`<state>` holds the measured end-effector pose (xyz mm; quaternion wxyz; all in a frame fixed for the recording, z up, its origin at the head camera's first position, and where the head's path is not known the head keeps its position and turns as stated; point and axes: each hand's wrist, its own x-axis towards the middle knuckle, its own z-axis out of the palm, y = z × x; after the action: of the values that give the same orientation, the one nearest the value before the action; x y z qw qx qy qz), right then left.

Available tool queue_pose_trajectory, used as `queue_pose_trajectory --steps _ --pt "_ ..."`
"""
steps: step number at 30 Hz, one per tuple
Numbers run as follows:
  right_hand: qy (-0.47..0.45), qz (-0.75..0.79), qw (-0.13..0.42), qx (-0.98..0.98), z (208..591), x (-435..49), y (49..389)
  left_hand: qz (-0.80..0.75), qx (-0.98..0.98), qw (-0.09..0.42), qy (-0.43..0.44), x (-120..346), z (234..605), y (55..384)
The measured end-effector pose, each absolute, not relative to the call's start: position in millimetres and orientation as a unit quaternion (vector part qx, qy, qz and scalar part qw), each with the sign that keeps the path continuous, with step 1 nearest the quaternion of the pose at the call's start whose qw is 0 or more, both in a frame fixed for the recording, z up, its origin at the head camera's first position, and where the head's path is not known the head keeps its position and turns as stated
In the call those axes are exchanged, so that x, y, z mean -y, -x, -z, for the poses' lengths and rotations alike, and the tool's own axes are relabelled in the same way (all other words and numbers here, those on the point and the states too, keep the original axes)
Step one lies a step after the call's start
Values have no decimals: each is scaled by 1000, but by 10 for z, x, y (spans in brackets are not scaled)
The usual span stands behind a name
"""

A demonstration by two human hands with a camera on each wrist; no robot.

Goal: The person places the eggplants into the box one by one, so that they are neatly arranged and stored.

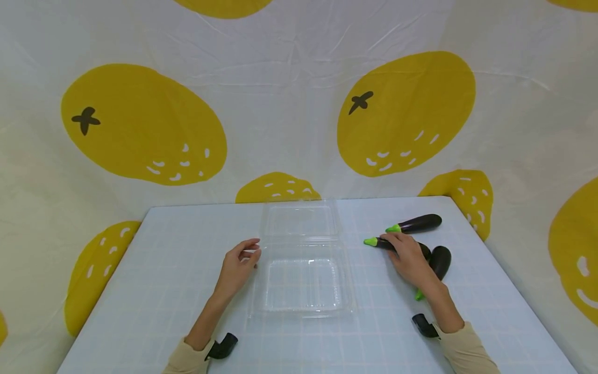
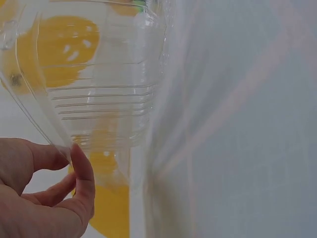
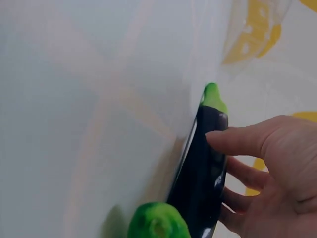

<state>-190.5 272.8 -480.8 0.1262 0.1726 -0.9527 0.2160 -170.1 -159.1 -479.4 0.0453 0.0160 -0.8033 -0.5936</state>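
A clear plastic clamshell container (image 1: 303, 285) lies open in the middle of the table, its lid (image 1: 299, 221) folded back toward the wall. At its left edge is my left hand (image 1: 237, 264); in the left wrist view the thumb and index finger (image 2: 84, 171) pinch the rim. My right hand (image 1: 407, 259) grips a dark eggplant (image 3: 200, 158) with a green stem, thumb on one side and fingers on the other. Another eggplant (image 1: 421, 224) lies just behind it. A third eggplant (image 1: 440, 261) rests partly under the right wrist, its green stem toward me.
A pale checked cloth covers the table (image 1: 159, 280). Behind and beside it hangs a white curtain (image 1: 280, 130) printed with large yellow fruit. A black wrist camera (image 1: 223, 346) sits at the left cuff, and another black camera (image 1: 424, 325) at the right cuff.
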Motion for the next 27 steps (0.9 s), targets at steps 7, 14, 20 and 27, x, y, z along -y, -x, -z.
queue_pose_trajectory --steps 7,14,20,27 --pt "-163 -183 119 962 4788 -2714 1898 589 807 35 -20 1593 4777 1687" --pt "-161 -149 104 970 4728 -2691 1906 595 803 30 -14 1625 4786 1674" --pt "-162 -133 91 974 4712 -2696 1912 596 802 33 -2 1636 4789 1672" --pt "-150 -134 80 976 4710 -2700 1942 595 803 42 2 1640 4792 1666"
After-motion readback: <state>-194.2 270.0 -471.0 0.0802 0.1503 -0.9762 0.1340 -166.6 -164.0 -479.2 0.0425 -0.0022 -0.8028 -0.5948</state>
